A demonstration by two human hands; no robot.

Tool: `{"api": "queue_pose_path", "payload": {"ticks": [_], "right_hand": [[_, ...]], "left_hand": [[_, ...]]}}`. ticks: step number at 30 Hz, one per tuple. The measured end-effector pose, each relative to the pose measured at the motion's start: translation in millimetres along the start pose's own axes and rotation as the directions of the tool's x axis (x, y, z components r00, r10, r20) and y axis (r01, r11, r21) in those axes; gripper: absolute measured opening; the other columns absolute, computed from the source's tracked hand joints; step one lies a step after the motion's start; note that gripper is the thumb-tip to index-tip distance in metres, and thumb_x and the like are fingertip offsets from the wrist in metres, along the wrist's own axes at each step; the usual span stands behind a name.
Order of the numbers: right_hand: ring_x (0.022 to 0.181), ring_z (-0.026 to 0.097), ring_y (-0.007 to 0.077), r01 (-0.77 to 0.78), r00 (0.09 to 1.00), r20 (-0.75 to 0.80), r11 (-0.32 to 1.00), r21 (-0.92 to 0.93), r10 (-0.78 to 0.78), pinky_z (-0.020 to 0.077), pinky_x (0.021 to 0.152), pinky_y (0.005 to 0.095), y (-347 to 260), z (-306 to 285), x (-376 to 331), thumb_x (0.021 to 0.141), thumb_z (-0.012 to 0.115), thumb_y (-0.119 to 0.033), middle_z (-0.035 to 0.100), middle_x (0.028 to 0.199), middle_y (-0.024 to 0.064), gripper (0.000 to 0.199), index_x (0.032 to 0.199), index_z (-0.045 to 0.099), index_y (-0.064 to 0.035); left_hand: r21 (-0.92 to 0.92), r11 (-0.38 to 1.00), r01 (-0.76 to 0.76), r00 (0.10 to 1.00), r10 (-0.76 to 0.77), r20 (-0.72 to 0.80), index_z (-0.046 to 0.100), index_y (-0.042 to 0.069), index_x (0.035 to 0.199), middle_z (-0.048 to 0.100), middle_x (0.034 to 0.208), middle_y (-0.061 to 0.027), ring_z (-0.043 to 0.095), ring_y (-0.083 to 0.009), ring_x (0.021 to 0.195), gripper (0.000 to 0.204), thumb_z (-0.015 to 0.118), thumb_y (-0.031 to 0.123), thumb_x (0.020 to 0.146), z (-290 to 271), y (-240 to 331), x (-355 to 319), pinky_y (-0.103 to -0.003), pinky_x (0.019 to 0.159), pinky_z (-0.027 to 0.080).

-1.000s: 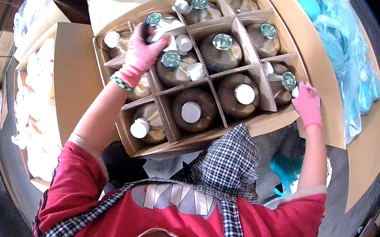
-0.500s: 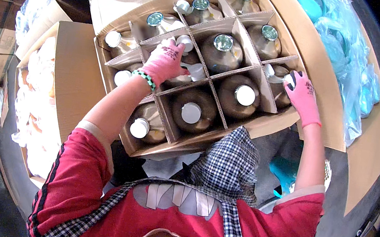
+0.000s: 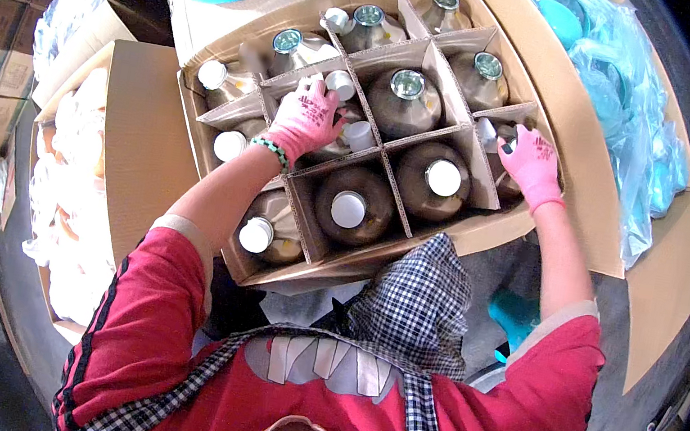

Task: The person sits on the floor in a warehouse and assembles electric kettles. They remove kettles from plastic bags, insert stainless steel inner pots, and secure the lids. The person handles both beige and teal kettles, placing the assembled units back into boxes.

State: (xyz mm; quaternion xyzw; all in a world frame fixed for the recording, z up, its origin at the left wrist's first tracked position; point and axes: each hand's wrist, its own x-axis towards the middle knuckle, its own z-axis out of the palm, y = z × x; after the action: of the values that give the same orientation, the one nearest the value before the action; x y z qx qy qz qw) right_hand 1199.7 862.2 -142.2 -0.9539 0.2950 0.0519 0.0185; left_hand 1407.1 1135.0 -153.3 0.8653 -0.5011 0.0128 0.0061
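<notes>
I am seeing the left hand (image 3: 305, 117) sliding back from the far cells to a middle one, while the right hand (image 3: 534, 163) is staying at the right edge. The box (image 3: 562, 115) is sitting open, its dividers (image 3: 393, 146) holding brown jars (image 3: 406, 107). Some are wearing white caps (image 3: 348, 209), others are showing bare metal lids (image 3: 407, 83), so I am judging capping partly done. The left hand is closing on a white cap (image 3: 339, 85); the right is resting on a jar, grip unclear.

A divided cardboard box (image 3: 469, 236) holds brown jugs (image 3: 351, 207), some white-capped, in its compartments.
</notes>
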Motion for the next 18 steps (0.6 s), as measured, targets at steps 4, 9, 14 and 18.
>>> {"api": "queue_pose_path", "payload": {"ticks": [4, 9, 14, 18], "right_hand": [[0.078, 0.058, 0.0297, -0.178, 0.982, -0.069, 0.984, -0.018, 0.176, 0.0474, 0.067, 0.0393, -5.5, 7.9, 1.2, 0.077, 0.049, -0.036, 0.056, 0.085, 0.0176, 0.033, 0.089, 0.053, -0.0055], [0.079, 0.057, 0.0310, -0.202, 0.965, -0.163, 0.979, 0.038, 0.205, 0.0475, 0.067, 0.0400, -10.1, 12.1, -5.7, 0.077, 0.052, -0.034, 0.053, 0.087, 0.0168, 0.032, 0.091, 0.049, -0.0055], [0.101, 0.044, 0.0329, -0.223, 0.930, -0.317, 0.971, -0.084, 0.186, 0.0407, 0.079, 0.0438, -17.9, 17.0, -15.6, 0.073, 0.059, -0.030, 0.046, 0.106, 0.0141, 0.043, 0.109, 0.047, -0.0095], [0.106, 0.040, 0.0303, 0.254, 0.866, -0.424, 0.964, -0.080, -0.264, 0.0340, 0.088, 0.0439, -11.6, 22.5, -19.1, 0.068, 0.058, -0.014, 0.044, 0.111, 0.0115, 0.040, 0.107, 0.050, -0.0102]], "left_hand": [[-0.096, 0.995, -0.001, 1.000, 0.000, -0.013, 0.050, 0.002, 0.097, 0.045, 0.098, -0.0211, 0.046, -0.0332, 0.094, 0.040, 0.057, 0.032, 0.072, -7.9, 2.4, -3.0, -0.040, 0.079, 0.041], [-0.228, 0.973, -0.025, 0.989, -0.010, -0.151, 0.052, 0.007, 0.104, 0.047, 0.107, -0.0189, 0.047, -0.0379, 0.093, 0.035, 0.054, 0.022, 0.072, -10.3, -46.9, 7.8, -0.043, 0.083, 0.039], [0.080, 0.997, -0.002, 0.948, -0.023, 0.318, 0.054, 0.006, 0.096, 0.054, 0.094, -0.0151, 0.053, -0.0302, 0.090, 0.029, 0.057, 0.024, 0.073, -35.1, -31.9, 36.0, -0.039, 0.075, 0.044], [0.403, 0.872, -0.278, 0.874, 0.055, 0.484, 0.053, 0.011, 0.095, 0.055, 0.091, -0.0107, 0.051, -0.0273, 0.091, 0.024, 0.053, 0.021, 0.074, -37.7, -22.5, 52.7, -0.040, 0.073, 0.043]]}}
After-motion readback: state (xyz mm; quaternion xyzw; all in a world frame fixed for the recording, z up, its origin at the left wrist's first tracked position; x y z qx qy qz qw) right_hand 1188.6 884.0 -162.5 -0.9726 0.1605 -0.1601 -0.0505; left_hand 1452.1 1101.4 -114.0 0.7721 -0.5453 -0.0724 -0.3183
